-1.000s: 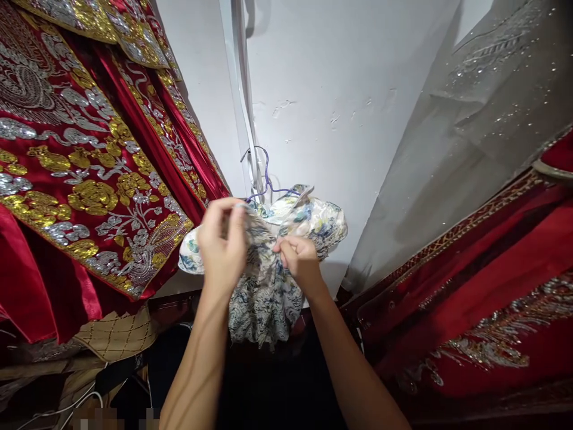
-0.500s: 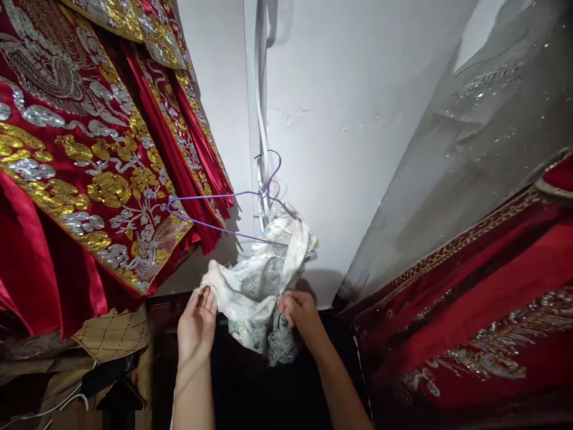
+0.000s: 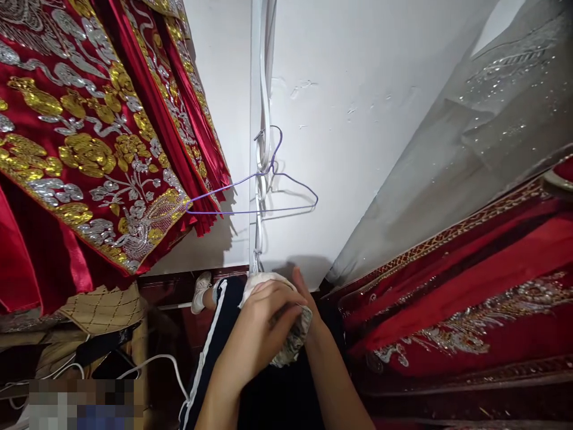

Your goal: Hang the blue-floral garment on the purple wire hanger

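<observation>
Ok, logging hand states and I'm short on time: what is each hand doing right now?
Left hand: closed over the bundled patterned cloth, pressing on top.
Right hand: mostly hidden beneath the cloth, holding it; fingers cannot be told.

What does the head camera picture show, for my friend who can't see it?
Two bare hands, the left hand on top and the right hand beneath, bunch up a white and blue patterned cloth. Above them a thin purple wire hanger hangs bare on a white wall, between red robes with gold and silver embroidery.
</observation>
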Action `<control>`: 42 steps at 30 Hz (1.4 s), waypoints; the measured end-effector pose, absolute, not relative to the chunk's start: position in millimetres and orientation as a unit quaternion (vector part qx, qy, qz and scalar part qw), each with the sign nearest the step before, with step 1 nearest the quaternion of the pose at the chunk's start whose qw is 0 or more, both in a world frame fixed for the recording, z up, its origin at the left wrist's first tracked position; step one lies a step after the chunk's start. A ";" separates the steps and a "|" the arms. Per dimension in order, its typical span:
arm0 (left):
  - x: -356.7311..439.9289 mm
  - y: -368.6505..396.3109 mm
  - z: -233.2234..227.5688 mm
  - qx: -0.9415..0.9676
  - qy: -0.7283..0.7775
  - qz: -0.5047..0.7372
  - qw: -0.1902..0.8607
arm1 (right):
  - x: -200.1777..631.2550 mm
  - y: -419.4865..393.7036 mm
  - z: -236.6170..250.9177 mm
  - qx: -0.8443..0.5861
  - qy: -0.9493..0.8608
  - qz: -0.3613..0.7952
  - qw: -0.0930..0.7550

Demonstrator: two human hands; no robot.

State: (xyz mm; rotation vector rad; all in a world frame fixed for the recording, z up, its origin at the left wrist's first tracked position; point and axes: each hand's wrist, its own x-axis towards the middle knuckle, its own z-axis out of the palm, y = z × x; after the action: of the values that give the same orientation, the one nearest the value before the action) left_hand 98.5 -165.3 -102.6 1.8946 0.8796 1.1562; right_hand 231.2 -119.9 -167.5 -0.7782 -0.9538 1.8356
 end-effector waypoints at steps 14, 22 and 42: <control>37.6 -126.6 -123.8 0.777 0.434 0.215 0.403 | 290.6 -75.0 -88.3 -0.382 -0.666 0.469 0.438; -20.8 -139.7 -130.4 0.761 0.591 0.116 0.242 | 249.1 -1.1 -98.6 -0.389 -0.682 0.339 0.518; 9.6 -69.9 -34.2 0.770 0.439 0.456 0.085 | 309.1 -37.9 -102.2 -0.444 -0.724 0.285 0.445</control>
State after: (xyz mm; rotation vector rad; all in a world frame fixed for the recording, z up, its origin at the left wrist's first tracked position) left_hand 9.6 -69.9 -34.2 2.2950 1.3106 1.3585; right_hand 309.1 -37.9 -102.2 -1.1005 -1.7939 0.7064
